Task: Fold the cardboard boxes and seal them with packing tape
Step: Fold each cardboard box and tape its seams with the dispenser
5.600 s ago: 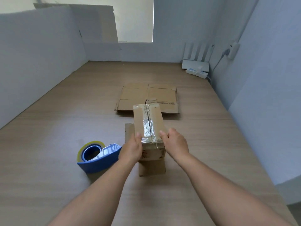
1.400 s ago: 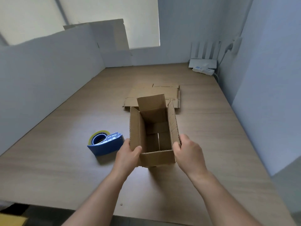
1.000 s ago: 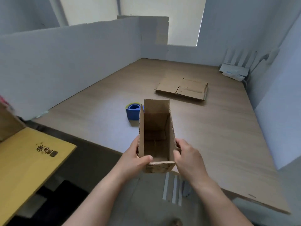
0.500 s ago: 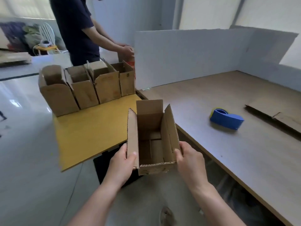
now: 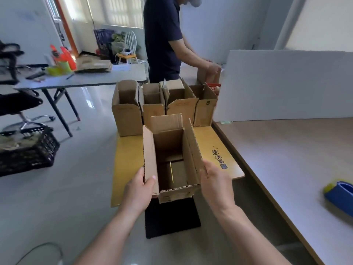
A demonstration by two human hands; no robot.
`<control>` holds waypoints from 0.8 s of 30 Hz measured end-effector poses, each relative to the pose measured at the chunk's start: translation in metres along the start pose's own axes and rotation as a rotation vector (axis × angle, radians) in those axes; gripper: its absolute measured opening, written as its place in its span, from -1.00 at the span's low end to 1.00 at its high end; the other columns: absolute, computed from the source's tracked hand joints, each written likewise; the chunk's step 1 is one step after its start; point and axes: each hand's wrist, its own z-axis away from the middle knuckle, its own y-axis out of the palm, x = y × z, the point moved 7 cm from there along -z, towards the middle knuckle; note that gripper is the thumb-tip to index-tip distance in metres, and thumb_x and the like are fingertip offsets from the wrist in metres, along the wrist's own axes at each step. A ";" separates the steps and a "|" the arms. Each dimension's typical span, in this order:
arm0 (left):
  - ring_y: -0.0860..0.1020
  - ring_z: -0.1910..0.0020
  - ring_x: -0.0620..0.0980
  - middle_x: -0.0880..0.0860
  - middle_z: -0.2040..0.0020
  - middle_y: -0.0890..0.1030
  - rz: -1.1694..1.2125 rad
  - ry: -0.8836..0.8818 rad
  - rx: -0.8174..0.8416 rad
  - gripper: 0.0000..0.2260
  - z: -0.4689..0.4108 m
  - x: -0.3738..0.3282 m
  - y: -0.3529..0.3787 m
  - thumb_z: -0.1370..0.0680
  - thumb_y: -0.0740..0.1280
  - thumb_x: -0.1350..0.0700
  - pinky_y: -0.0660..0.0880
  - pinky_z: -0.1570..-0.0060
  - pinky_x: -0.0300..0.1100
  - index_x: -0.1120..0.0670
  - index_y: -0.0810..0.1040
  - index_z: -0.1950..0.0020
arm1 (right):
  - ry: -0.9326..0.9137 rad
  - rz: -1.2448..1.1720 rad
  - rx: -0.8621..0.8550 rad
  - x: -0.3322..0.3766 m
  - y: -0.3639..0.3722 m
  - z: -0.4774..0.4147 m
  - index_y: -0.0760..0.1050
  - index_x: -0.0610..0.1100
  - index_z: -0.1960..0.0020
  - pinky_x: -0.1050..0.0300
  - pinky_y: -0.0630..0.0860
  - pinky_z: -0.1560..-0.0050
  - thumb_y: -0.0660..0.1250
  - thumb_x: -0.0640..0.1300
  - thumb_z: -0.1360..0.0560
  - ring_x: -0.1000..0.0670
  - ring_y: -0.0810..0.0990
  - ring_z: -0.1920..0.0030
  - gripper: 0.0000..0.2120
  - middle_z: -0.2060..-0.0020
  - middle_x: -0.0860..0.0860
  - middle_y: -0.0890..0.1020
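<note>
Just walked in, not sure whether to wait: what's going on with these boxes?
A person holds a cardboard box in both hands, the left hand pinching its left wall and the right hand gripping its right wall. Its top flaps stand open. It is held at the near edge of a yellow board where four open boxes stand in a row. A blue tape dispenser lies on the table to the right. A second person stands behind them.
</note>
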 end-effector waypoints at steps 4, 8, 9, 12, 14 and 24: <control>0.53 -0.04 0.07 0.02 -0.08 0.62 -0.072 -0.033 -0.087 -0.83 -0.028 0.000 -0.012 -0.62 0.20 0.07 0.40 0.03 -0.13 0.05 0.52 -0.14 | -0.083 -0.013 0.095 0.008 0.022 -0.039 0.46 -0.09 -0.28 0.00 0.54 0.07 0.12 -0.12 -0.63 -0.12 0.58 0.11 -0.73 0.08 -0.09 0.64; 0.53 -0.12 0.12 0.08 -0.15 0.60 -0.117 -0.082 -0.160 -0.77 -0.045 0.011 -0.021 -0.62 0.19 0.08 0.42 -0.06 -0.09 0.08 0.49 -0.23 | -0.142 -0.009 0.220 0.014 0.057 -0.060 0.44 -0.04 -0.22 0.02 0.48 0.17 0.04 -0.09 -0.65 -0.13 0.56 0.16 -0.74 0.12 -0.07 0.62; 0.52 -0.14 0.14 0.09 -0.15 0.60 -0.137 -0.097 -0.173 -0.76 -0.048 0.015 -0.025 -0.62 0.19 0.08 0.42 -0.07 -0.08 0.10 0.48 -0.25 | -0.165 0.018 0.244 0.016 0.066 -0.063 0.43 -0.05 -0.22 0.03 0.45 0.20 0.02 -0.10 -0.65 -0.16 0.55 0.17 -0.74 0.11 -0.09 0.63; 0.52 -0.12 0.15 0.03 -0.10 0.59 -0.166 -0.119 -0.214 -0.77 -0.058 0.025 -0.039 -0.62 0.19 0.09 0.34 0.04 -0.15 0.12 0.48 -0.23 | -0.208 0.041 0.283 0.027 0.087 -0.071 0.40 -0.08 -0.23 0.02 0.38 0.25 0.00 -0.14 -0.64 -0.21 0.53 0.19 -0.74 0.13 -0.13 0.63; 0.52 -0.07 0.15 0.08 -0.07 0.59 -0.167 -0.150 -0.230 -0.78 -0.067 0.032 -0.048 -0.62 0.18 0.08 0.34 0.06 -0.13 0.12 0.48 -0.21 | -0.200 0.014 0.330 0.036 0.101 -0.078 0.39 -0.08 -0.22 0.01 0.38 0.27 0.00 -0.12 -0.64 -0.20 0.48 0.25 -0.75 0.18 -0.14 0.60; 0.51 -0.05 0.16 0.07 0.01 0.57 -0.169 -0.193 -0.269 -0.77 -0.128 0.070 -0.100 -0.62 0.18 0.08 0.35 0.10 -0.10 0.17 0.47 -0.19 | -0.362 0.154 0.426 0.106 0.176 -0.103 0.29 -0.07 -0.43 0.01 0.44 0.06 0.04 -0.01 -0.64 -0.21 0.54 -0.07 -0.61 -0.17 -0.12 0.57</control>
